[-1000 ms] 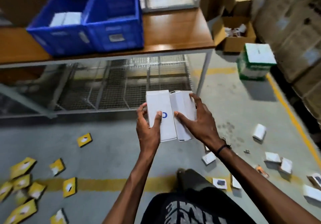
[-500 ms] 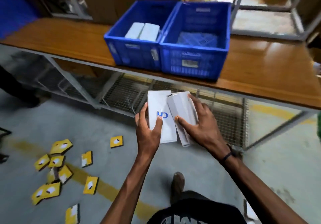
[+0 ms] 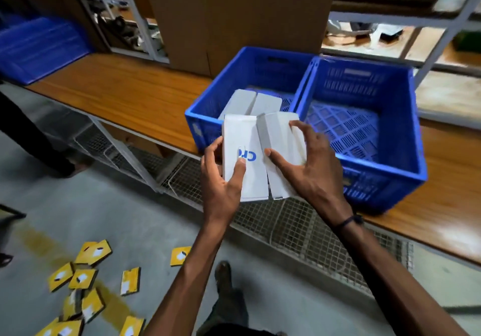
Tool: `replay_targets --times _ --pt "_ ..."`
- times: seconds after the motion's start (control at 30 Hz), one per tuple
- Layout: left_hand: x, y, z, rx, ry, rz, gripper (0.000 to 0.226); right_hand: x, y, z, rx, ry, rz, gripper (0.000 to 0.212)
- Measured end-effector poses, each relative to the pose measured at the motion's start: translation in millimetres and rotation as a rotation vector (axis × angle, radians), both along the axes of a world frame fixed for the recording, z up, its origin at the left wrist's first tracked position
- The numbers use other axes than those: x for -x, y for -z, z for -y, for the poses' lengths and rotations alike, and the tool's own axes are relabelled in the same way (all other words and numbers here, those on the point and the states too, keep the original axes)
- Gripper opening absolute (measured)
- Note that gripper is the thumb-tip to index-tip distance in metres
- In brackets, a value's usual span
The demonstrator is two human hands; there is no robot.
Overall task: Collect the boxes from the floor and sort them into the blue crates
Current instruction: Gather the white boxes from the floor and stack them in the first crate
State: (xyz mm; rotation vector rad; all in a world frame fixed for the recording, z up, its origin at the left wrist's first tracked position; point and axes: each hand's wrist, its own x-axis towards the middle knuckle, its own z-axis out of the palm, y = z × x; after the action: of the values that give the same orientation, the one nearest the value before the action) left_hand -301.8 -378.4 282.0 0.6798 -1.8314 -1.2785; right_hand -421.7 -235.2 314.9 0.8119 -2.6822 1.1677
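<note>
My left hand (image 3: 221,182) grips a white box with blue lettering (image 3: 240,137), held upright in front of me. Beside it my right hand (image 3: 309,169) holds a second white box (image 3: 277,137), tilted and touching the first. Both boxes hover at the front wall of the left blue crate (image 3: 200,124), which has two white boxes (image 3: 252,102) lying inside. The right blue crate (image 3: 413,137) next to it shows only its bare lattice floor. Several yellow boxes (image 3: 83,278) lie scattered on the floor at lower left.
Both crates sit on a wooden table top (image 3: 125,88) with a wire mesh shelf (image 3: 299,229) below. A large cardboard box (image 3: 234,15) stands behind the crates. Another blue crate (image 3: 36,46) is at far left. A person's dark leg (image 3: 28,137) is at the left edge.
I have come closer to the table and turned left, so the crates now sit right behind the two white boxes. Both hands keep the same grip on the boxes.
</note>
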Motion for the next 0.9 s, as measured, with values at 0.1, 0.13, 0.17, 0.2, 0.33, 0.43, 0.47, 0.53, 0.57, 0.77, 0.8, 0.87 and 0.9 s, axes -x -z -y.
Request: replay_targets --times 0.1,0.13,0.17,0.2,0.33,0.43,0.47,0.53,0.57,0.77,0.8,0.87,0.9 --pt "38 -11 51 0.009 0.043 -0.022 0.047 33 -10 48 -0.016 0.069 -0.043 0.072" --pt "52 -15 70 0.011 0.054 -0.021 0.046 44 -12 65 -0.02 0.092 -0.052 0.072" --pt "63 -17 86 0.018 0.066 -0.01 0.046 52 -14 79 -0.032 0.11 -0.053 0.072" --pt "78 -18 105 0.024 0.084 0.013 0.047 61 -15 94 -0.048 0.138 -0.048 0.072" --pt "128 -18 167 -0.003 0.183 0.09 0.049 94 -12 144 -0.148 0.24 -0.005 0.074" --pt "162 -13 205 -0.013 0.239 0.153 0.049 117 -5 172 -0.227 0.318 0.048 0.073" --pt "171 -10 214 -0.017 0.255 0.179 0.048 123 -3 180 -0.24 0.345 0.068 0.073" --pt "183 -5 224 -0.023 0.296 0.234 0.046 130 2 191 -0.263 0.388 0.115 0.074" --pt "188 -2 228 -0.031 0.319 0.263 0.045 132 4 197 -0.275 0.414 0.14 0.075" --pt "209 8 235 0.07 0.282 0.521 0.054 133 19 218 -0.355 0.461 0.103 0.067" --pt "210 8 236 0.088 0.281 0.522 0.054 133 22 219 -0.364 0.458 0.086 0.066" --pt "210 9 236 0.122 0.286 0.519 0.055 133 25 217 -0.358 0.451 0.069 0.064" --pt "211 10 235 0.142 0.279 0.517 0.055 134 26 216 -0.347 0.45 0.067 0.063"
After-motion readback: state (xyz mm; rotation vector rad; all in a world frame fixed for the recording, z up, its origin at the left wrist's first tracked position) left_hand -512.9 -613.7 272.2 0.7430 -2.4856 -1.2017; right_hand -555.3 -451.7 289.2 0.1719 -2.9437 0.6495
